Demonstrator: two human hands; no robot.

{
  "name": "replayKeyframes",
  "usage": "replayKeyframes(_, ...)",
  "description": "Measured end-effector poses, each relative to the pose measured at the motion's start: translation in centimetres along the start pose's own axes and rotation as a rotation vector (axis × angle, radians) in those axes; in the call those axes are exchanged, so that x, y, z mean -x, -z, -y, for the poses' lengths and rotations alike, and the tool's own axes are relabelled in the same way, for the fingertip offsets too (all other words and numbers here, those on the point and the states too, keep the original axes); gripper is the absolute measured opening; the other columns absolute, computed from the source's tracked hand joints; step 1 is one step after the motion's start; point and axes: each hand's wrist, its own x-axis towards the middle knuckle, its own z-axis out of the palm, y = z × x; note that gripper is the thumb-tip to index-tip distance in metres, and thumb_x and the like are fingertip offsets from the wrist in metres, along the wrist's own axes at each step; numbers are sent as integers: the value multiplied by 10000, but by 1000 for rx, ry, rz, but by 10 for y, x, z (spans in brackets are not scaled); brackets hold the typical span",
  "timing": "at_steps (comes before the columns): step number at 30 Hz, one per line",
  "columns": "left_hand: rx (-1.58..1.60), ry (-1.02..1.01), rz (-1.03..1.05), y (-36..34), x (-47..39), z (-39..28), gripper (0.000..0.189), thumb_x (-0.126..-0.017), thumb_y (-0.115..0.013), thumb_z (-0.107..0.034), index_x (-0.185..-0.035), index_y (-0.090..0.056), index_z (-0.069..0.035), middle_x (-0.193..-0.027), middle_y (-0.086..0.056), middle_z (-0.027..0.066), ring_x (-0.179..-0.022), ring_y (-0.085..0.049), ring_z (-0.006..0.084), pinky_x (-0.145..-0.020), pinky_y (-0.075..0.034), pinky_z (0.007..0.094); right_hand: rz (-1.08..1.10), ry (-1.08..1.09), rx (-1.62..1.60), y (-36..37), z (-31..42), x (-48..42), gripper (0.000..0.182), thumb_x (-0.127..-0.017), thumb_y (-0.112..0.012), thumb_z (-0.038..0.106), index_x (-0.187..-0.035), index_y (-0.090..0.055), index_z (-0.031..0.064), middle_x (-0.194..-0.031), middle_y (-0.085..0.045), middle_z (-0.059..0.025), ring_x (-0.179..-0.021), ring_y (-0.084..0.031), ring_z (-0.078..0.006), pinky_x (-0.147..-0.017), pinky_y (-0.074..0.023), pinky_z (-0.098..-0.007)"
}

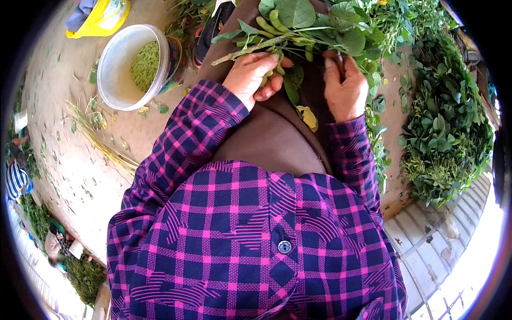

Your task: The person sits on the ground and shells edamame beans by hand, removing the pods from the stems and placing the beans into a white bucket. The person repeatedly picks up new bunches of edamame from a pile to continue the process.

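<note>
A leafy bean plant with green pods (276,30), likely soybean, lies across my lap. My left hand (258,78) is shut on several green pods (267,76) under its cut woody stem, the fingers curled and the thumb on top. To the right, my right hand (346,86) is raised at the edge of the leaves, thumb and forefinger close together. A small pale thing shows at its forefinger; whether the fingers grip a stem is hidden. A yellow leaf (307,119) rests on my dark trousers between the hands. A white plastic bucket (105,66) at the left holds shelled green beans (146,67).
A yellow tub (94,24) with cloth stands beyond the bucket. Dry stalks (106,140) and loose leaves lie on the concrete floor. Heaps of leafy plants (442,120) line the right side. Other people (17,180) sit at the far left among more plants.
</note>
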Motion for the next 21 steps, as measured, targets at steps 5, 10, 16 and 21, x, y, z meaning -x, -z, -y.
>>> replayKeyframes(5,59,-18,27,3,2,1,277,-910,-465,-232,-1038,-555,-4,-628,-535,52,-447,-425,73,-372,-302,181,22,78,26,2,-6,-1,219,-785,-593,245,-922,-625,77,-746,-639,-138,-688,-621,-315,-621,-490,-362)
replayKeyframes(10,46,-37,-65,7,10,6,262,-917,-449,-205,-1052,-540,1,-668,-552,72,-477,-455,86,-384,-319,193,41,83,427,-7,12,1,330,-736,-650,375,-913,-639,97,-733,-631,-137,-676,-611,-327,-619,-492,-378)
replayKeyframes(16,-104,63,32,-10,33,-8,364,-913,-470,-341,-798,-587,-16,-496,-487,13,-356,-406,72,-314,-242,181,-21,236,443,-15,3,-1,220,-782,-588,290,-855,-607,84,-660,-615,-143,-592,-604,-326,-549,-493,-404)
replayKeyframes(21,-48,-61,-38,-33,4,3,242,-920,-431,-199,-1048,-530,-19,-609,-510,35,-459,-425,74,-369,-286,184,-18,255,336,-13,3,0,202,-800,-557,244,-903,-580,72,-659,-607,-164,-608,-603,-339,-550,-487,-411)
